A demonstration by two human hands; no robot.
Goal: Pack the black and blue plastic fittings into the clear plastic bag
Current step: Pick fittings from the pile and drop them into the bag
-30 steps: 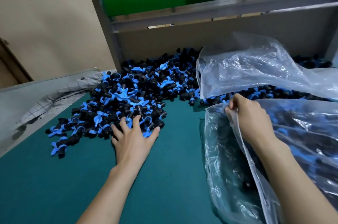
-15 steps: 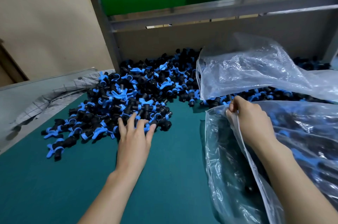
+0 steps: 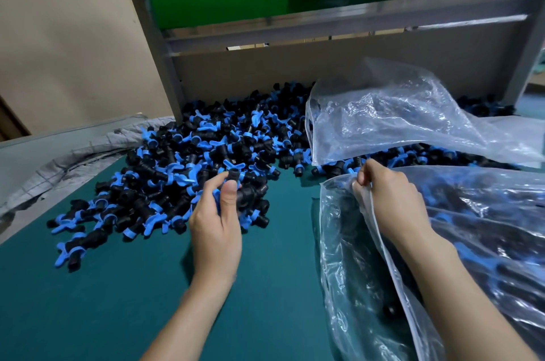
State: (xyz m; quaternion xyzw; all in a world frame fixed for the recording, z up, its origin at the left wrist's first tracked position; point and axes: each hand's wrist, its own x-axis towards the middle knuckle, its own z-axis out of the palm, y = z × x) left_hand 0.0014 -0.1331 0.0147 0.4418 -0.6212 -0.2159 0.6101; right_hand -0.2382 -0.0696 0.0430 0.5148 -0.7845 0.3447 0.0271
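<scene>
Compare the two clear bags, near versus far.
The near bag is pinched at its rim by the right hand; the far bag lies untouched on the pile of fittings. The near bag shows dark fittings inside; the far bag looks pale and crumpled. Both are clear plastic.

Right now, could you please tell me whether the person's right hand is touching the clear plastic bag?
Touching. The head view shows the right hand pinching the clear plastic bag at its rim, fingers curled round the film.

fittings [image 3: 188,172]: black and blue plastic, matt | bag [image 3: 486,242]: clear film, glossy, creased | surface [image 3: 88,301]: teal, matt, smooth | cloth [image 3: 76,154]: grey checked, rumpled | frame [image 3: 324,27]: grey metal
</scene>
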